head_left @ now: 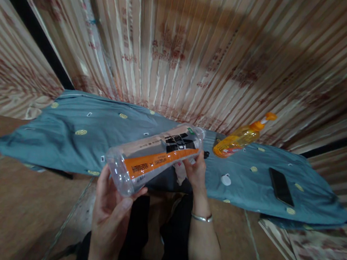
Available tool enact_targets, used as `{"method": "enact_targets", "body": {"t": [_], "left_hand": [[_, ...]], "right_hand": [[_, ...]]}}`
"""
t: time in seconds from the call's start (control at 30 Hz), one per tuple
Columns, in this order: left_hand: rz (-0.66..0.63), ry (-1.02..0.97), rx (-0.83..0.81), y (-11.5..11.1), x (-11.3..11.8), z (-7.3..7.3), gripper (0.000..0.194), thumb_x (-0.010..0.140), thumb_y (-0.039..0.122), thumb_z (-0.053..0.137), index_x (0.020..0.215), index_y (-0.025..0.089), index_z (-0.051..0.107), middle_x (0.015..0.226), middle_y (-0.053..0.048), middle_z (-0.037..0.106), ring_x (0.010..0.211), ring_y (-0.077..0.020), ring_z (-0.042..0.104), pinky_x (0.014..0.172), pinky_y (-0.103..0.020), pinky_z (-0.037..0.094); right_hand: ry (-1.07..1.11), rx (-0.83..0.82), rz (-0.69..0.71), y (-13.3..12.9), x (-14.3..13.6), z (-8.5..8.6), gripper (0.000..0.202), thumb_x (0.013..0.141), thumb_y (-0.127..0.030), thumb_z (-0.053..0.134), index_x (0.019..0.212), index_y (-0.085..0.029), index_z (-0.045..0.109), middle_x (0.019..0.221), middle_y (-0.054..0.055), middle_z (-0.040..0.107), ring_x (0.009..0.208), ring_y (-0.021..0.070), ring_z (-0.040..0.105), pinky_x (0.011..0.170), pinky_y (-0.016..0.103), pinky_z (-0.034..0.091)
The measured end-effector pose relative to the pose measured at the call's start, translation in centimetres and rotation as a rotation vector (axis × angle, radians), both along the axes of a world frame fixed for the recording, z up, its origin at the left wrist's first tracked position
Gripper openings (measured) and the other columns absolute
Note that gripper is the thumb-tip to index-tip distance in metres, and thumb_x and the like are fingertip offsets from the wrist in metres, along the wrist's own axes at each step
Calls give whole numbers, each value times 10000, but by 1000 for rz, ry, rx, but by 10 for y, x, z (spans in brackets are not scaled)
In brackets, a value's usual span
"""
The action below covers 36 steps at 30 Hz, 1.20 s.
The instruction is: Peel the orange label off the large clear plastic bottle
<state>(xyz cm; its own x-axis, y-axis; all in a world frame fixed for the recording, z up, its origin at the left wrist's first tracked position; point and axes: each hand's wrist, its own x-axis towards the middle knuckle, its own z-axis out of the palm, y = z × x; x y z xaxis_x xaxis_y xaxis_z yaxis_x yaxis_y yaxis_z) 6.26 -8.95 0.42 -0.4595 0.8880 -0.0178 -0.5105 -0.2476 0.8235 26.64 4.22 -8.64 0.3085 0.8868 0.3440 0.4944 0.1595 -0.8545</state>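
Observation:
A large clear plastic bottle (158,155) with an orange, grey and black label is tilted in the air, its base to the lower left and its top to the upper right. My left hand (112,210) is closed around the base, with the thumb along the near side. At the top end, the fingers of my right hand (196,170) curl behind the bottle and grip it; the fingertips are partly hidden. Below the bottle, beside my right hand, a pale pinkish piece (181,172) shows, its kind unclear.
A pump bottle (238,140) of yellow liquid stands on the blue-green cloth-covered table (66,134). To its right lies a black phone (280,186). A small white disc (226,179) rests near the front edge. Patterned curtains (182,56) hang behind, and dark poles (37,27) flank the table.

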Motion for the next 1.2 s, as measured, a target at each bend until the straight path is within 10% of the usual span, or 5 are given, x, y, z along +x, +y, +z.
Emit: {"method": "enact_targets", "body": {"t": [1.2], "left_hand": [[-16, 38, 1, -3, -1, -1, 728, 663, 311, 897, 1348, 357, 656, 1310, -75, 652, 1076, -257, 678, 745, -284, 648]], "right_hand": [[11, 27, 0, 1, 1, -3, 377, 776, -424, 722, 1057, -243, 547, 925, 52, 733, 841, 246, 688, 744, 355, 538]]}}
